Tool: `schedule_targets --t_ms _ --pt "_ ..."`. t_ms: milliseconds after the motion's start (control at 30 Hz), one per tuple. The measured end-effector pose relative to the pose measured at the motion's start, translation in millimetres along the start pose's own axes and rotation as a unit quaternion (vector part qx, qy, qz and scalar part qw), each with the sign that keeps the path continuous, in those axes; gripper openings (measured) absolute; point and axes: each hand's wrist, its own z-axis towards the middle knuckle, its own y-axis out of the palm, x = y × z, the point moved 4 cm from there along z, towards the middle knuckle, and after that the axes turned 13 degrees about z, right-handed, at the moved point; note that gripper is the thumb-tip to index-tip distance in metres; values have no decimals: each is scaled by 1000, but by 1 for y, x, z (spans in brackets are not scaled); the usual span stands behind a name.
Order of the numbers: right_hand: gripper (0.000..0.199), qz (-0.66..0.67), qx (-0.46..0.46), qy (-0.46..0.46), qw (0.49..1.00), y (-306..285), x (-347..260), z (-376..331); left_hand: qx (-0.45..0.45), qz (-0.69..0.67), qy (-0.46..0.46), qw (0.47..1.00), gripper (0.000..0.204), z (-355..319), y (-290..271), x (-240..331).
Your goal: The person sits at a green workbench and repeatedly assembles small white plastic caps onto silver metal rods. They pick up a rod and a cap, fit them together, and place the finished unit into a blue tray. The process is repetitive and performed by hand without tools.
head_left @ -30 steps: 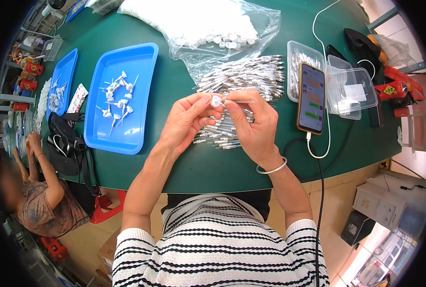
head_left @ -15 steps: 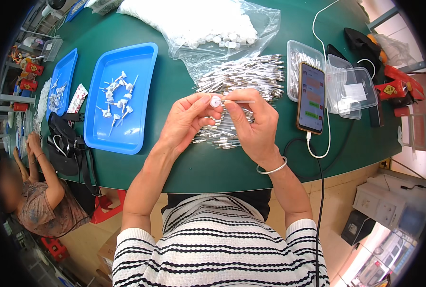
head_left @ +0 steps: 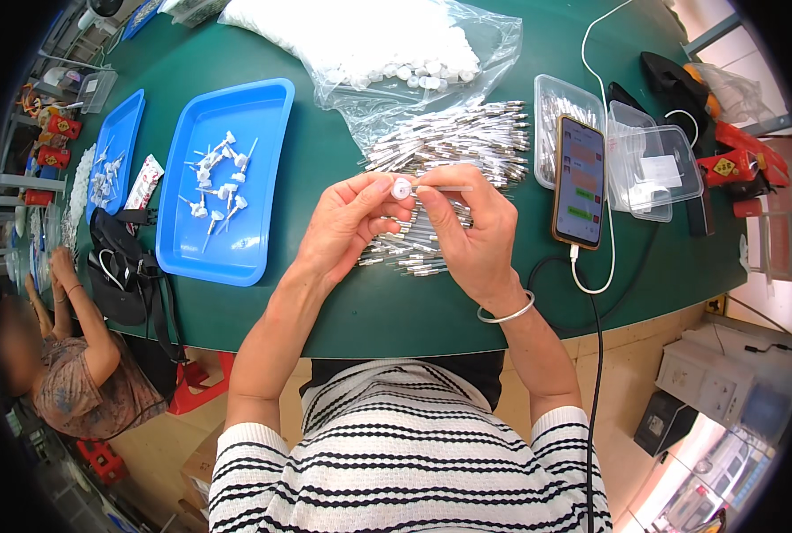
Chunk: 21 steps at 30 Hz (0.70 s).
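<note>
Between finger and thumb, my left hand (head_left: pixel 347 222) pinches a small round white cap (head_left: pixel 402 189). My right hand (head_left: pixel 474 226) grips a thin pale tube (head_left: pixel 447 187) whose metal-looking tip meets the cap's side; whether it sits inside the cap I cannot tell. Just beyond and beneath both hands lies a heap of similar thin tubes (head_left: pixel 467 133). Farther back, a clear plastic bag (head_left: pixel 493 40) spills a mass of white caps (head_left: pixel 422 67). To the left, a blue tray (head_left: pixel 271 169) holds several white caps with tubes attached (head_left: pixel 227 191).
A phone (head_left: pixel 578 182) with a white cable leans on a clear box of small parts (head_left: pixel 545 98) at the right. Beside it lie empty clear boxes (head_left: pixel 653 169). At left are a black bag (head_left: pixel 116 266), a second blue tray (head_left: pixel 134 111) and a co-worker (head_left: pixel 94 364).
Almost nothing differs. Both hands stay in place, with the cap and tube held together as before.
</note>
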Motion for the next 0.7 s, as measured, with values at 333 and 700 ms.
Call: schedule_targets --t_ms 333,700 --pt "8 -10 15 -31 999 1 -3 2 8 11 3 1000 25 1 -2 -2" --pt "8 -22 19 -33 999 1 -4 3 9 16 3 1000 25 1 -2 -3"
